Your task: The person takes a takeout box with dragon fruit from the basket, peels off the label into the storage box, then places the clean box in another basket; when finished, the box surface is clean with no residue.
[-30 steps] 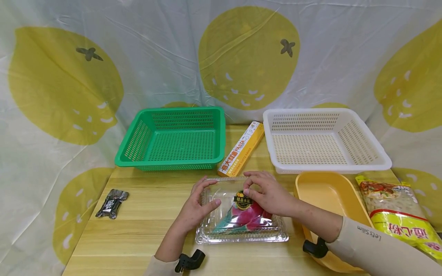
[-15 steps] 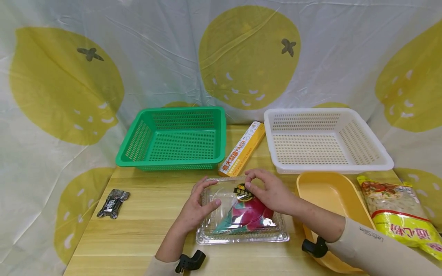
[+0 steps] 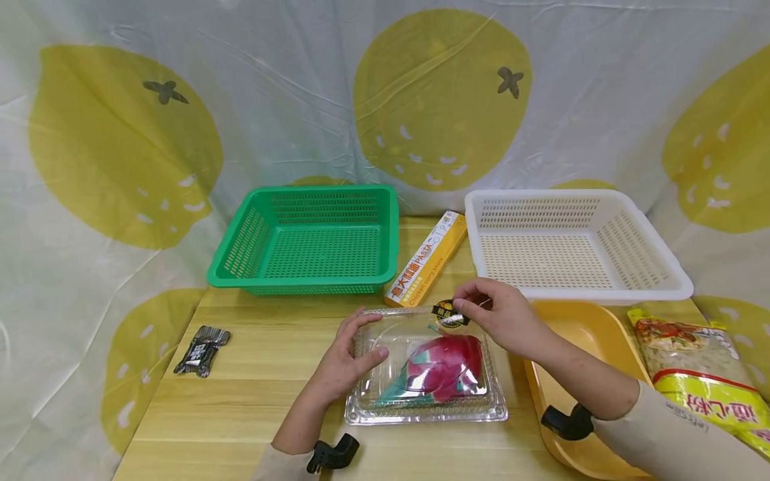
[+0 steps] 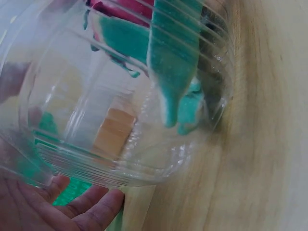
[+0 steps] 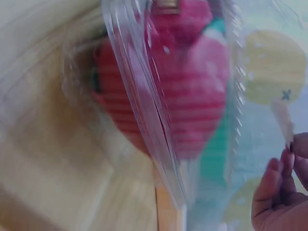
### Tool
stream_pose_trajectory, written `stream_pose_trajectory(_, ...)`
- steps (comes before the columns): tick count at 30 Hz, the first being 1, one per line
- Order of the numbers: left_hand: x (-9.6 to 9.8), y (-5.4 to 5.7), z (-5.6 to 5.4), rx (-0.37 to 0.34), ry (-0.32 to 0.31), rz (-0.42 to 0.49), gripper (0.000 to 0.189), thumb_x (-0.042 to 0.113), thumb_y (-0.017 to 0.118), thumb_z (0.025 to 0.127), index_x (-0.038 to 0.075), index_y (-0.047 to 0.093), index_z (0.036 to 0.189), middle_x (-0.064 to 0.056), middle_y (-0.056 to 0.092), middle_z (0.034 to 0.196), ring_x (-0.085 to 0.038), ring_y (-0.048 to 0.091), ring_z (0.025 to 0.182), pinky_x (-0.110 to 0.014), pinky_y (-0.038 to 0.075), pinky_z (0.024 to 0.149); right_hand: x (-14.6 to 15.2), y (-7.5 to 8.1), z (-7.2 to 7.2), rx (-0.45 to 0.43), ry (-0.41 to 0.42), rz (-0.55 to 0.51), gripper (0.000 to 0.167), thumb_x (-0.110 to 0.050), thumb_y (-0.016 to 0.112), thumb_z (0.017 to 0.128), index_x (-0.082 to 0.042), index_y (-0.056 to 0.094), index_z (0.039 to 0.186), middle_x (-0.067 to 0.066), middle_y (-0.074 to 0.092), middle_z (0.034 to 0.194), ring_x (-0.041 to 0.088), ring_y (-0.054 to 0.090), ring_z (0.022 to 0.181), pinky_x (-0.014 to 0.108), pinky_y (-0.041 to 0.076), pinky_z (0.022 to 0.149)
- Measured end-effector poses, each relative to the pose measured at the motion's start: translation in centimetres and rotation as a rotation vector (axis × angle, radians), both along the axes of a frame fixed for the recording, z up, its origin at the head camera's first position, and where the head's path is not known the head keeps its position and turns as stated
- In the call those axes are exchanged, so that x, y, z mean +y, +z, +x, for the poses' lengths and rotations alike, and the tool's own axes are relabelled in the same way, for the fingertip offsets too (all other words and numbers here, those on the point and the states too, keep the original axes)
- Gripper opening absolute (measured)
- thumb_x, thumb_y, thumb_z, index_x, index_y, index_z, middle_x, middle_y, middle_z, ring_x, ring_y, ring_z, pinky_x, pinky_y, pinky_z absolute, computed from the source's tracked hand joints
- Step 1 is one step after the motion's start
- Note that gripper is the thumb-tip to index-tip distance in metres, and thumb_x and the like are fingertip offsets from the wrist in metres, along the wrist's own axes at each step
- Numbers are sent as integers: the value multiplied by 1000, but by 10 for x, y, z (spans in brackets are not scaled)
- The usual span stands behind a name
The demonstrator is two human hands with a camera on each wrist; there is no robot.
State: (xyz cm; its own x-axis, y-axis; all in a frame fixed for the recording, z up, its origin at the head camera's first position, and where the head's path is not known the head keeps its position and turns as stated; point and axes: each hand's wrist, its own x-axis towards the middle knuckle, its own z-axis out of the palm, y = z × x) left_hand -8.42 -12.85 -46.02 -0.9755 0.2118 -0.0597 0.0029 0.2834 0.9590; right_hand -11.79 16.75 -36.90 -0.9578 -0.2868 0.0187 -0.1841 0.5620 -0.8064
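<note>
fruit (image 3: pixel 448 367): pink-red and green | container (image 3: pixel 426 419): clear | sticker (image 3: pixel 448 314): black with gold | one basket (image 3: pixel 313 283): green | other basket (image 3: pixel 607 294): white | tub (image 3: pixel 592 334): orange-yellow | cloth (image 3: pixel 301 87): greyish white, printed with big yellow lemons | desk (image 3: pixel 259 374): light yellow with wood grain

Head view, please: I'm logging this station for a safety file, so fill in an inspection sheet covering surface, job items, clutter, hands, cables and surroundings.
Surface: wood-grain table.
Job's things: clear box, lid on, pink-and-green fruit inside; black label held apart from the box.
Clutter: green basket and white basket at the back, pasta carton between them; yellow tub and food bag at right; black packet at left.
Hands: left hand at the box's left side; right hand pinches the label.
Cables: nothing seen.
Surroundings: lemon-print cloth behind and at both sides.
</note>
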Motion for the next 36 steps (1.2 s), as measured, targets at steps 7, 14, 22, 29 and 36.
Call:
stream_pose_trajectory(7,0,0,-1,7,-4,-5,55,19,77,90,25,56,141,-17,20,168,-48,15,156,-77,13,119,32,9,2,-40,-17,62,10,-22,72,96,-13,72,102,1,66,81,14,56,70,24,46,59)
stream_pose_trajectory(14,-1,1,0,5,-2,4,57,17,77,90,27,55,141,-16,19,169,-45,15,157,-74,11,121,68,18,5,-87,-64,91,20,-27,69,99,-9,69,109,4,68,86,14,64,71,27,53,62)
stream_pose_trajectory(22,-1,0,0,4,4,-9,57,18,78,89,28,55,140,-15,19,169,-47,15,156,-76,12,119,108,14,11,-151,-80,186,28,-36,66,100,-11,66,113,5,65,93,12,62,72,26,49,61)
stream_pose_trajectory(29,-1,-1,0,36,-6,-28,55,20,78,90,27,56,140,-18,20,168,-47,17,156,-78,13,117,136,-1,22,-208,-46,159,25,-23,65,101,-3,65,116,9,65,98,11,67,74,27,55,61)
stream_pose_trajectory(36,-1,-1,1,39,-7,-35,56,21,78,90,27,55,141,-18,20,169,-45,16,157,-77,13,119,162,-10,33,-267,-100,225,30,-28,62,103,-4,63,120,7,64,101,14,67,74,26,48,54)
